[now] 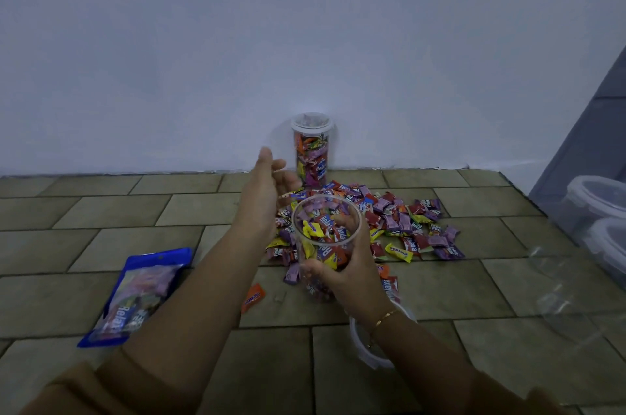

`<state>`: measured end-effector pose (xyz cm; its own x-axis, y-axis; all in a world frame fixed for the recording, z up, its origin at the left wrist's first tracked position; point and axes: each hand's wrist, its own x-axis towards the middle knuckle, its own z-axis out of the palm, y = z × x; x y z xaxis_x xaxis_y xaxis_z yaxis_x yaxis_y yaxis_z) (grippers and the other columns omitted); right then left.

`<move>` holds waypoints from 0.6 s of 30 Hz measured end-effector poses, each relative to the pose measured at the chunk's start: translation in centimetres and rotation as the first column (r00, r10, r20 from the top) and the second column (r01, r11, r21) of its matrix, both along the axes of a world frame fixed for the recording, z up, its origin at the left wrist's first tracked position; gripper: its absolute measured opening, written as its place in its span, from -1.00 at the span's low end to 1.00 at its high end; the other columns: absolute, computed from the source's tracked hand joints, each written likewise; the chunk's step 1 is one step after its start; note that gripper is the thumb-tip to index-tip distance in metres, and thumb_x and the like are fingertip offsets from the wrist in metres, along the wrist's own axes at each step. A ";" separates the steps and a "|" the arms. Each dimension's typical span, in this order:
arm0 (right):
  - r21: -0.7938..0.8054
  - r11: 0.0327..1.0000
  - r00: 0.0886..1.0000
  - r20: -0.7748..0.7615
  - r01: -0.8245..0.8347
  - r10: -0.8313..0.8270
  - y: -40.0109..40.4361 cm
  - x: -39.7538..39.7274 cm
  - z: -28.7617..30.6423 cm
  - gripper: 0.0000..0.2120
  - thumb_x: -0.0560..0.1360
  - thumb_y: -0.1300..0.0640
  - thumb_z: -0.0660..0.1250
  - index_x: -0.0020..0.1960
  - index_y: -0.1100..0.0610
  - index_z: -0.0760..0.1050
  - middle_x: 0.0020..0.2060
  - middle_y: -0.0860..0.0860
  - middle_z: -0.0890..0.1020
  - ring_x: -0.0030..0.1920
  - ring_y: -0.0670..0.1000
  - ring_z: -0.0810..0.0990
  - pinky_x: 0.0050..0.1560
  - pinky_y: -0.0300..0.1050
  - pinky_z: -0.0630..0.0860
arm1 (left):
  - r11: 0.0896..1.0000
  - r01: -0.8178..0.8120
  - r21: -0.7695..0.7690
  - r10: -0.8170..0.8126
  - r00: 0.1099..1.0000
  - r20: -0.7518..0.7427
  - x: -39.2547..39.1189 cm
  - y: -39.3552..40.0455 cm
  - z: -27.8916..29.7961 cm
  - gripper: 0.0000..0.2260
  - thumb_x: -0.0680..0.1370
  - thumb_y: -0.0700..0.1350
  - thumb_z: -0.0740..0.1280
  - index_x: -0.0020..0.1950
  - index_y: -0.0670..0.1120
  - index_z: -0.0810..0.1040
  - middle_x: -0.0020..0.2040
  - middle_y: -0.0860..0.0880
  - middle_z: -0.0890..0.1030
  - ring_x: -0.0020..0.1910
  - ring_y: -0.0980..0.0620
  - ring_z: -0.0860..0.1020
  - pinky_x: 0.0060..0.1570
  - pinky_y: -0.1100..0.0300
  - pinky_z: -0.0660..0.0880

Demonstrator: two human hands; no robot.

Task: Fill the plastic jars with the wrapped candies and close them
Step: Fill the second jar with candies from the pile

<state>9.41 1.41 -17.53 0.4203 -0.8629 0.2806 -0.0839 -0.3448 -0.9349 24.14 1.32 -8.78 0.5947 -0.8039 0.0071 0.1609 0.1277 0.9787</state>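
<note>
My right hand [345, 274] grips a clear open plastic jar [327, 238], tilted toward me and partly filled with wrapped candies. My left hand [267, 187] hovers just left of the jar's mouth, fingers extended and relaxed, holding nothing that I can see. Behind and beside the jar a pile of wrapped candies [399, 228] is spread over the tiled floor. A filled jar with its white lid on [311, 150] stands upright against the wall behind the pile. A white lid [366, 350] lies on the floor under my right wrist.
A blue candy bag [135, 296] lies flat at the left, and one orange candy [253, 296] sits apart near it. Another clear empty jar [562, 296] lies at the right. Clear lidded containers [599, 208] stand at the far right by a grey surface.
</note>
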 end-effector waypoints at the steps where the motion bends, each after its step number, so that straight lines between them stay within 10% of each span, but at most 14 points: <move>1: 0.004 1.000 1.000 0.002 -0.001 0.001 0.0 0.0 -0.1 -0.02 0.12 -0.27 0.49 0.39 -0.23 0.02 0.24 -0.29 0.35 0.27 -0.27 0.35 0.26 -0.27 0.38 | 0.995 -0.015 0.104 -0.007 0.979 0.205 0.5 0.0 -1.2 -0.67 0.63 0.12 0.06 -0.09 -0.05 0.47 -0.30 0.02 0.58 -0.25 0.02 0.53 -0.23 0.15 0.39; 4: 0.003 1.000 1.000 0.003 -0.013 0.013 -0.2 -0.1 -0.1 -0.03 0.14 -0.23 0.51 0.40 -0.21 0.05 0.27 -0.22 0.38 0.26 -0.29 0.37 0.20 -0.41 0.37 | 0.950 -0.001 0.313 -0.246 0.613 0.751 2.7 0.0 -6.4 -0.79 0.52 0.10 0.27 0.04 0.01 0.53 -0.02 0.03 0.60 -0.03 0.02 0.55 -0.08 0.07 0.50; 7: -0.007 1.000 1.000 0.014 -0.011 0.011 -0.3 -0.5 0.1 -0.10 0.15 -0.19 0.52 0.35 -0.26 0.08 0.23 -0.23 0.40 0.23 -0.31 0.39 0.19 -0.42 0.39 | 0.917 0.089 0.389 -0.398 0.252 0.882 3.6 0.7 -10.5 -0.43 0.37 0.20 0.15 0.33 0.03 0.48 0.29 -0.01 0.51 0.25 -0.03 0.44 0.21 0.02 0.42; 11: -0.060 0.998 1.000 0.005 0.020 -0.020 -0.4 -1.1 0.0 -0.02 0.16 -0.22 0.48 0.43 0.01 0.10 0.23 -0.20 0.39 0.25 -0.31 0.37 0.24 -0.41 0.36 | 0.865 -0.015 0.502 -0.500 0.065 0.863 4.0 0.9 -13.2 -0.24 0.37 0.36 -0.01 0.48 0.01 0.28 0.50 -0.03 0.25 0.48 -0.12 0.16 0.41 -0.07 0.19; 18: -0.048 0.997 0.998 -0.028 0.059 -0.061 -0.5 -1.6 0.0 -0.05 0.12 -0.27 0.46 0.36 -0.14 0.05 0.20 -0.25 0.37 0.25 -0.33 0.33 0.18 -0.54 0.31 | 0.938 -0.073 0.339 -0.341 -0.027 0.940 4.5 0.6 -13.1 -0.63 0.44 0.12 0.32 0.18 -0.01 0.52 0.03 -0.06 0.56 0.01 -0.15 0.49 -0.05 0.03 0.45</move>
